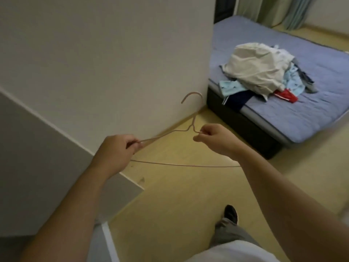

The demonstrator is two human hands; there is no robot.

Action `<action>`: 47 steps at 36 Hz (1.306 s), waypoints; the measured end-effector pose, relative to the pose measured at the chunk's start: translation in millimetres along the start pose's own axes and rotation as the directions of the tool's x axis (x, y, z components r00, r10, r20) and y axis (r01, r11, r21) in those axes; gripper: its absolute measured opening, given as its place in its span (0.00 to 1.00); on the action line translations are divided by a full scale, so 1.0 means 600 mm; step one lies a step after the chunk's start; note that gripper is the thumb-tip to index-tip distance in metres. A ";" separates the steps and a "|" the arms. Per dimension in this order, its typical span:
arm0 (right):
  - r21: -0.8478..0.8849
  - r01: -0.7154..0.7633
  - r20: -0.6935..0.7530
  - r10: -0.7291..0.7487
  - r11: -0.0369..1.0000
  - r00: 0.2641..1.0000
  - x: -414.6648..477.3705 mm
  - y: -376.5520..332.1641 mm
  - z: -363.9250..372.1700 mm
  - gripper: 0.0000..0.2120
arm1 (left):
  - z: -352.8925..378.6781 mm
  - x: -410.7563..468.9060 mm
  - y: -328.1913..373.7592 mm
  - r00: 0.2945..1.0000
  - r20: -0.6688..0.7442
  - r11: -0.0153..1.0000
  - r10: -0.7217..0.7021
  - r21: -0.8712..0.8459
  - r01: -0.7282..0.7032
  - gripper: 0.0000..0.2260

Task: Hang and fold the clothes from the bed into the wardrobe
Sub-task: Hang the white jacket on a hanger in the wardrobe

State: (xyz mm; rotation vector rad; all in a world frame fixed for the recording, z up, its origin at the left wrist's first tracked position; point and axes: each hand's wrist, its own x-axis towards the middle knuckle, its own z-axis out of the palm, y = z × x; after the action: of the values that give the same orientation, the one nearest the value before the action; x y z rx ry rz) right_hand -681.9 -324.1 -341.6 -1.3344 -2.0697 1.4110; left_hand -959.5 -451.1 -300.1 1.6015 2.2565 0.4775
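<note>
Both hands on a hanger, L of the bed

Thin pink wire hanger (181, 130) is held up L of the bed (306, 118), in front of the white wardrobe (113, 63), hook up. L hand (117, 146) pinches one shoulder of the wire, thumb & fingers curled on it. R hand (213, 138), nearer the bed, pinches the wire just under the neck. Clothes pile (258, 70) (white top over light-blue, navy & red bits) lies on the bed's near end, well apart from both hands
</note>
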 end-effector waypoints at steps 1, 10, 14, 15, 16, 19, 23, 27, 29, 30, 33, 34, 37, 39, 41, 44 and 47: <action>0.013 0.000 0.001 0.000 1.000 1.000 0.003 0.015 -0.029 0.11 | 0.015 0.022 0.034 0.999 0.010 0.999 0.033 0.007 -0.033 0.06; 0.195 -0.087 -0.080 0.104 0.977 0.991 0.094 0.154 -0.293 0.20 | 0.167 0.248 0.295 0.990 0.083 0.993 0.115 0.001 -0.115 0.06; 0.190 -0.185 -0.103 0.207 0.964 0.973 0.154 0.204 -0.379 0.19 | 0.221 0.344 0.389 0.983 0.063 0.984 0.172 0.042 -0.175 0.06; 0.184 -0.212 -0.119 0.236 0.960 0.964 0.171 0.217 -0.396 0.18 | 0.234 0.370 0.409 0.983 0.051 0.983 0.179 0.032 -0.180 0.08; 0.179 -0.234 -0.134 0.259 0.956 0.956 0.188 0.230 -0.411 0.17 | 0.246 0.396 0.427 0.982 0.042 0.983 0.183 0.022 -0.184 0.11; 0.154 -0.275 -0.165 0.299 0.949 0.940 0.242 0.264 -0.456 0.16 | 0.282 0.481 0.473 0.981 0.044 0.982 0.190 -0.031 -0.188 0.14; 0.060 -0.315 -0.228 0.320 0.947 0.919 0.317 0.303 -0.516 0.12 | 0.337 0.613 0.515 0.976 0.089 0.973 0.198 -0.134 -0.186 0.13; 0.083 -0.340 -0.278 0.350 0.937 0.895 0.401 0.325 -0.594 0.13 | 0.393 0.761 0.565 0.968 0.133 0.957 0.213 -0.227 -0.180 0.11; 0.114 -0.353 -0.313 0.371 0.929 0.874 0.441 0.328 -0.639 0.15 | 0.417 0.834 0.595 0.964 0.156 0.947 0.215 -0.275 -0.167 0.10; 0.121 -0.359 -0.330 0.379 0.925 0.865 0.460 0.329 -0.659 0.15 | 0.428 0.868 0.609 0.963 0.171 0.943 0.210 -0.296 -0.153 0.09; 0.163 -0.373 -0.392 0.407 0.913 0.825 0.517 0.333 -0.713 0.17 | 0.453 0.969 0.655 0.956 0.224 0.921 0.188 -0.379 -0.092 0.08; 0.179 -0.373 -0.415 0.414 0.910 0.810 0.537 0.337 -0.730 0.17 | 0.462 1.002 0.670 0.953 0.243 0.912 0.183 -0.403 -0.072 0.08; 0.183 -0.377 -0.463 0.418 0.908 0.781 0.596 0.348 -0.777 0.15 | 0.493 1.093 0.715 0.941 0.303 0.880 0.152 -0.475 0.011 0.08; 0.220 -0.362 -0.484 0.423 0.906 0.766 0.640 0.360 -0.808 0.16 | 0.517 1.155 0.740 0.934 0.330 0.867 0.134 -0.496 0.051 0.08; 0.245 -0.351 -0.492 0.428 0.904 0.758 0.687 0.374 -0.837 0.15 | 0.543 1.218 0.760 0.920 0.369 0.870 0.135 -0.488 0.067 0.09; 0.283 -0.335 -0.504 0.437 0.899 0.745 0.768 0.401 -0.882 0.14 | 0.577 1.315 0.786 0.897 0.431 0.875 0.103 -0.468 0.124 0.09; 0.356 -0.329 -0.493 0.475 0.875 0.729 0.860 0.432 -0.925 0.16 | 0.605 1.405 0.798 0.875 0.483 0.874 0.019 -0.433 0.221 0.07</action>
State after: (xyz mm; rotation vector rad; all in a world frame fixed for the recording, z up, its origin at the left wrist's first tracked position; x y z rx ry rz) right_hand -441.6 435.4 -423.4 -1.8889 -1.2131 1.1570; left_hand -658.4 525.1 -468.6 1.1735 1.6742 0.4972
